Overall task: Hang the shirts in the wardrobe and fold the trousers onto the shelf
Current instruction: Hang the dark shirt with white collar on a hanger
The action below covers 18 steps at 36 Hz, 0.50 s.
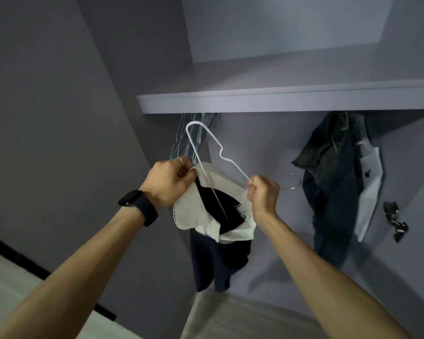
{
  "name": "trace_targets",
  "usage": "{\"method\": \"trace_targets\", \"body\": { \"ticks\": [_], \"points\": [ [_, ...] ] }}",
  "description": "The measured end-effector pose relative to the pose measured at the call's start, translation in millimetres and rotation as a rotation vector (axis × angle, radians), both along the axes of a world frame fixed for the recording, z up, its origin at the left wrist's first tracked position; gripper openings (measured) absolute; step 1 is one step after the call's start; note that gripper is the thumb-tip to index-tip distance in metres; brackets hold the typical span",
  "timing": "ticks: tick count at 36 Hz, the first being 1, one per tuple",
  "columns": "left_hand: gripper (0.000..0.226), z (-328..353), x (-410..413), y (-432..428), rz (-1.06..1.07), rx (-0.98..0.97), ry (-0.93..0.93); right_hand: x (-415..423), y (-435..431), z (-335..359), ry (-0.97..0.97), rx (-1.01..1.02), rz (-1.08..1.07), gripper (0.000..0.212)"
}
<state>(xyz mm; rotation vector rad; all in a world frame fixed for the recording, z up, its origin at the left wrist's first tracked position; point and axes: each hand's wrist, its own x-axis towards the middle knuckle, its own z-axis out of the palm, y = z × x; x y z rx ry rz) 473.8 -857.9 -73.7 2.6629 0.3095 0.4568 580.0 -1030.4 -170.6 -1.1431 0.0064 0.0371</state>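
White wire hanger (235, 168) sits partly inside the navy, white-collared shirt (194, 209), near centre. The right hand (263, 194) grips its neck and the left hand (171, 182) pinches the collar. Far right, a denim garment (328, 182) already hangs. This shirt is not yet hung, and no folded trousers show on the grey shelf (279, 99).

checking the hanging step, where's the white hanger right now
Head view, centre: the white hanger is held up just below the shelf, right hand gripping its neck, left hand pinching the shirt collar it is threaded into.
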Motion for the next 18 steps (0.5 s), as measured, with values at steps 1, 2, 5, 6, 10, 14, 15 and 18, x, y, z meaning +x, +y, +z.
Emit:
{"method": "trace_targets", "body": {
  "ticks": [1, 2, 5, 6, 10, 14, 15, 18],
  "points": [
    [0.012, 5.0, -2.7, 3.6, 0.013, -0.044, -0.026, 3.3, -1.2, -9.2, -0.019, -0.077, 0.014, 0.028],
    [0.013, 9.1, -5.3, 7.4, 0.021, -0.085, -0.05, 6.5, -2.9, -18.0, -0.048, -0.167, 0.039, 0.028],
    [0.02, 15.5, -12.5, 18.8, 0.057, -0.069, -0.061, 13.1, -6.3, -37.9, -0.155, -0.438, 0.184, 0.042],
    [0.021, 15.3, -14.3, 22.7, 0.08, -0.025, -0.052, 15.6, -8.8, -41.3, -0.182, -0.502, 0.224, 0.045],
    [0.019, 12.8, -21.9, 39.7, 0.213, 0.069, 0.021, 27.6, -27.7, -45.8, -0.349, -0.802, 0.247, 0.05],
    [0.027, 4.3, -24.7, 34.7, 0.318, 0.372, 0.153, 32.1, -32.1, -32.0, -0.579, -1.159, 0.27, 0.052],
    [0.026, 1.6, -23.8, 29.4, 0.315, 0.414, 0.149, 32.0, -28.7, -23.4, -0.621, -1.197, 0.271, 0.051],
    [0.024, -5.3, -18.3, 12.0, 0.263, 0.392, 0.169, 33.6, -13.7, 2.6, -0.758, -1.199, 0.194, 0.046]
  ]
}}
